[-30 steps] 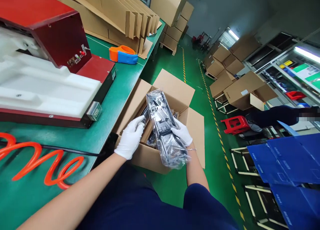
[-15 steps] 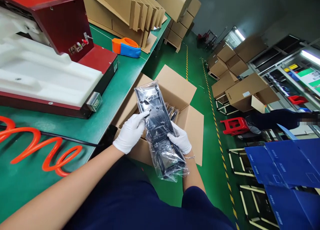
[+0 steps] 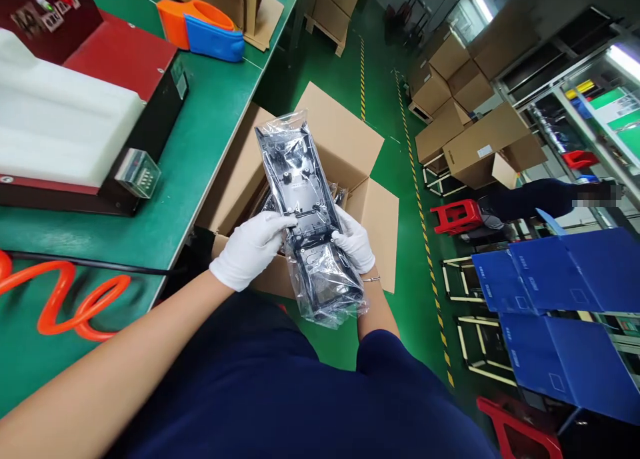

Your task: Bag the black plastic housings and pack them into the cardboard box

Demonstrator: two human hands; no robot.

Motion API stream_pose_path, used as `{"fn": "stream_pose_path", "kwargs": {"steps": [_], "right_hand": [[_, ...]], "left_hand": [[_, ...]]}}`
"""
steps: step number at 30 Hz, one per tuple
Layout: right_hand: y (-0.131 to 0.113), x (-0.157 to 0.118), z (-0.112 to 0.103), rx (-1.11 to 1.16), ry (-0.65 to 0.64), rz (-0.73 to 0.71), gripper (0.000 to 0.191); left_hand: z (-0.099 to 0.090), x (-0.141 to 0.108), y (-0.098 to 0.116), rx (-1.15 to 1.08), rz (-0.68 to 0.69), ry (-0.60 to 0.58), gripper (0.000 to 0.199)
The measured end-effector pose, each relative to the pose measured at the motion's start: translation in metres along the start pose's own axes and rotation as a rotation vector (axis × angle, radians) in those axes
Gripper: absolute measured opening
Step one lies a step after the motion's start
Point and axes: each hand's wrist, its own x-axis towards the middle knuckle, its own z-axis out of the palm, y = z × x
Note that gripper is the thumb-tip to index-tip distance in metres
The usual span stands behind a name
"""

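A long black plastic tray-like part (image 3: 303,192) in a clear plastic bag is held up in front of me, over an open cardboard box (image 3: 345,122). My left hand (image 3: 253,249), in a white glove, grips its left edge with thumb and fingers. Wrapped round the right edge is my gloved right hand (image 3: 356,239), its thumb on the front face. The clear bag (image 3: 330,312) hangs loose and crumpled below the part's lower end. Inside the box, bagged dark pieces and cardboard dividers show partly behind the part.
To the left, a green table (image 3: 200,132) bears a red and white machine (image 3: 75,112), an orange coiled hose (image 3: 65,299) and an orange-and-blue tape dispenser (image 3: 200,29). Rightward are a red stool (image 3: 455,216), blue boxes (image 3: 560,272) and a person (image 3: 530,199).
My left hand has slid down the part's left edge from its upper face. The view has shifted, so table and machine sit further left and up.
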Motion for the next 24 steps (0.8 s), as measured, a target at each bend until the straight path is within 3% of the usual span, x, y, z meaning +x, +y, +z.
{"fn": "stream_pose_path", "kwargs": {"steps": [8,11,14,16,19,24], "right_hand": [[0.001,0.001,0.001,-0.021,0.021,0.009,0.1],[0.01,0.007,-0.008,-0.078,0.024,0.003,0.092],[0.024,0.028,-0.018,-0.355,0.004,0.05,0.076],[0.035,0.049,-0.02,-0.745,-0.004,0.176,0.065],[0.054,0.085,-0.011,-1.157,0.017,0.363,0.06],[0.086,0.129,0.025,-1.286,-0.002,0.482,0.067]], "left_hand": [[0.001,-0.002,0.003,-0.013,0.011,0.055,0.042],[0.003,-0.002,0.002,-0.03,-0.113,0.204,0.04],[0.005,-0.001,0.0,-0.107,-0.25,0.339,0.043],[0.008,-0.002,-0.002,-0.113,-0.27,0.31,0.041],[0.016,-0.008,-0.003,0.028,-0.11,0.175,0.035],[0.031,-0.019,-0.006,0.298,0.256,-0.071,0.045]]}}
